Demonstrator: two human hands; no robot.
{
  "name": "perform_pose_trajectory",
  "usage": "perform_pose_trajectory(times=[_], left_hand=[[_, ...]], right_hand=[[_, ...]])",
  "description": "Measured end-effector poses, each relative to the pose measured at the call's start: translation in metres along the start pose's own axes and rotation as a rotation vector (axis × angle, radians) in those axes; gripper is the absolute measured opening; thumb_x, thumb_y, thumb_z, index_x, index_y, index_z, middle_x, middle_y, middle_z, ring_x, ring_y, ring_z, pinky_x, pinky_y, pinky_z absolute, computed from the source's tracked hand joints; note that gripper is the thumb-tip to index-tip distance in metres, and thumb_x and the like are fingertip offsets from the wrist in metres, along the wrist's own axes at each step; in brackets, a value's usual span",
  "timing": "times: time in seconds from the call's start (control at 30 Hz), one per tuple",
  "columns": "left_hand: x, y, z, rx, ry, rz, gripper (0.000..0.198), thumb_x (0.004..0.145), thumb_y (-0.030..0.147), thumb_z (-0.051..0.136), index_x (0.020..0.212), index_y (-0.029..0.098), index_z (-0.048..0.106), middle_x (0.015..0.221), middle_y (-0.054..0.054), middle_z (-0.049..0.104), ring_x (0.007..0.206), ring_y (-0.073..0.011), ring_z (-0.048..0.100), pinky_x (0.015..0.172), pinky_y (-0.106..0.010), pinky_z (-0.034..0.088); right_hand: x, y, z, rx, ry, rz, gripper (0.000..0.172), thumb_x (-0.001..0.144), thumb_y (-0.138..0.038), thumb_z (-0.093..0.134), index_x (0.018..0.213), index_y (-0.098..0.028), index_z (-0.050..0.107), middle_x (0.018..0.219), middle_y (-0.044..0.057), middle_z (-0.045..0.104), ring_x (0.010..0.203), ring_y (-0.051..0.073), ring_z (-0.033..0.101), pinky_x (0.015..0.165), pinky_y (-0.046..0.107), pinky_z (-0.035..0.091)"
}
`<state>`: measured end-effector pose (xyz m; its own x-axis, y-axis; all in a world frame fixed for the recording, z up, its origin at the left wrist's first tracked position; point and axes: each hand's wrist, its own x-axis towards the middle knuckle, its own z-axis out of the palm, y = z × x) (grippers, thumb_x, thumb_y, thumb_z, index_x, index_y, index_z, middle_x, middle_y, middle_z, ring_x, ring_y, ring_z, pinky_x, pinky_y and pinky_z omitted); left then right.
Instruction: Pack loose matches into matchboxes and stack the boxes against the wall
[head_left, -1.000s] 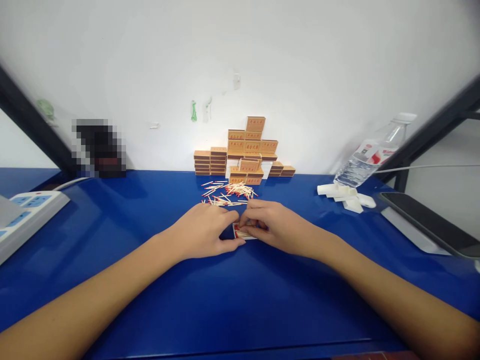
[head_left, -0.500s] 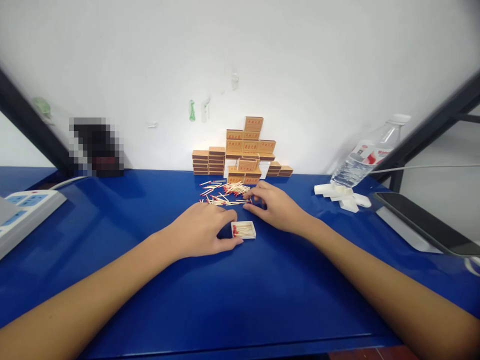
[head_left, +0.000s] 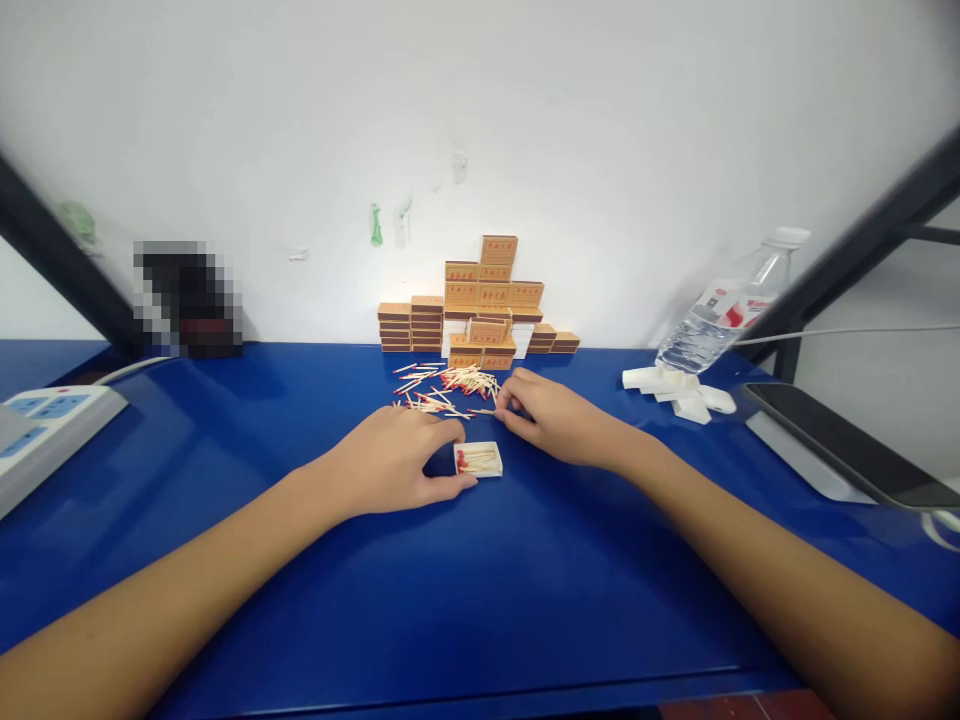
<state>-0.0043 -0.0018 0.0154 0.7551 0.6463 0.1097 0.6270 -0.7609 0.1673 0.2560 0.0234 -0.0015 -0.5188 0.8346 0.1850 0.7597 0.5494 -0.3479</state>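
Note:
A small white matchbox tray (head_left: 480,460) with red-tipped matches in it lies on the blue table (head_left: 480,600). My left hand (head_left: 397,462) rests beside it, thumb and fingers closed on the tray's left end. My right hand (head_left: 551,420) lies just right of the loose pile of matches (head_left: 442,388), its fingertips pinched together at the pile's edge. What they pinch is too small to make out.
Stacks of tan matchboxes (head_left: 480,305) stand against the white wall. White inner trays (head_left: 675,385) and a plastic water bottle (head_left: 720,315) lie at the right, with a dark phone (head_left: 847,445) beyond. A white power strip (head_left: 45,425) sits at the left edge.
My right hand left the tray and moved up to the loose matches, where its fingers have pinched together. My left hand stayed on the tray.

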Motion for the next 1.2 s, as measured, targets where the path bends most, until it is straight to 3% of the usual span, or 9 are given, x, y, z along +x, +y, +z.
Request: perform_pose_trajectory(times=[0.27,0.43,0.53,0.63,0.7,0.8,1.03,1.2], left_hand=[[0.000,-0.002,0.001,0.021,0.019,0.006,0.033,0.096,0.051,0.066,0.103,0.019,0.071,0.075,-0.001,0.069,0.062,-0.0167,0.062,0.056,-0.029,0.036],[0.000,-0.001,0.003,0.020,0.014,0.004,0.033,0.096,0.051,0.066,0.102,0.019,0.071,0.076,-0.002,0.069,0.062,-0.0174,0.062,0.057,-0.029,0.037],[0.000,-0.001,0.002,0.010,0.006,0.006,0.033,0.096,0.050,0.065,0.104,0.019,0.071,0.075,-0.002,0.069,0.063,-0.0177,0.063,0.057,-0.030,0.037],[0.000,-0.002,0.002,0.020,0.007,0.006,0.034,0.097,0.051,0.064,0.104,0.019,0.072,0.075,-0.002,0.069,0.063,-0.0181,0.063,0.056,-0.030,0.037],[0.000,-0.003,0.003,0.023,0.013,0.013,0.035,0.097,0.052,0.064,0.103,0.018,0.072,0.075,-0.002,0.068,0.063,-0.0179,0.063,0.056,-0.030,0.037],[0.000,-0.003,0.004,0.024,0.027,0.019,0.036,0.097,0.052,0.064,0.103,0.018,0.072,0.075,-0.002,0.068,0.061,-0.0170,0.062,0.056,-0.029,0.037],[0.000,-0.002,0.003,0.035,0.002,0.006,0.037,0.097,0.053,0.063,0.105,0.018,0.072,0.076,-0.002,0.068,0.060,-0.0169,0.060,0.056,-0.030,0.036],[0.000,-0.001,0.002,0.021,0.013,0.004,0.034,0.096,0.052,0.065,0.104,0.019,0.072,0.075,-0.002,0.068,0.061,-0.0172,0.062,0.056,-0.030,0.038]], right_hand=[[-0.001,-0.003,-0.002,0.106,0.084,-0.004,0.007,0.098,-0.022,0.055,0.100,-0.019,0.061,0.089,0.004,0.065,0.076,0.017,0.057,0.072,0.031,0.043],[-0.001,-0.005,0.003,0.102,0.091,-0.053,0.046,0.094,-0.015,0.051,0.140,-0.017,0.054,0.097,0.006,0.068,0.078,0.018,0.058,0.072,0.032,0.044],[0.001,-0.007,0.002,0.113,0.149,-0.036,0.036,0.093,-0.017,0.053,0.127,-0.018,0.066,0.096,0.007,0.070,0.074,0.017,0.057,0.070,0.032,0.045],[0.004,-0.009,0.002,0.282,0.247,0.048,0.020,0.094,-0.026,0.060,0.108,-0.018,0.071,0.087,0.005,0.072,0.068,0.016,0.057,0.066,0.031,0.047],[0.006,-0.009,0.004,0.445,0.291,0.109,0.019,0.093,-0.034,0.066,0.101,-0.018,0.072,0.087,0.006,0.074,0.068,0.016,0.061,0.065,0.031,0.050],[0.009,-0.006,0.010,0.607,0.258,0.174,0.025,0.089,-0.042,0.073,0.096,-0.017,0.072,0.085,0.006,0.076,0.067,0.016,0.063,0.064,0.032,0.052],[0.009,0.004,0.020,0.275,0.297,0.151,0.019,0.088,-0.037,0.074,0.093,-0.020,0.081,0.082,0.003,0.068,0.065,0.014,0.048,0.064,0.030,0.040],[0.008,0.006,0.015,0.183,0.205,0.108,0.015,0.091,-0.034,0.072,0.091,-0.022,0.081,0.086,0.003,0.066,0.068,0.015,0.048,0.067,0.031,0.040]])
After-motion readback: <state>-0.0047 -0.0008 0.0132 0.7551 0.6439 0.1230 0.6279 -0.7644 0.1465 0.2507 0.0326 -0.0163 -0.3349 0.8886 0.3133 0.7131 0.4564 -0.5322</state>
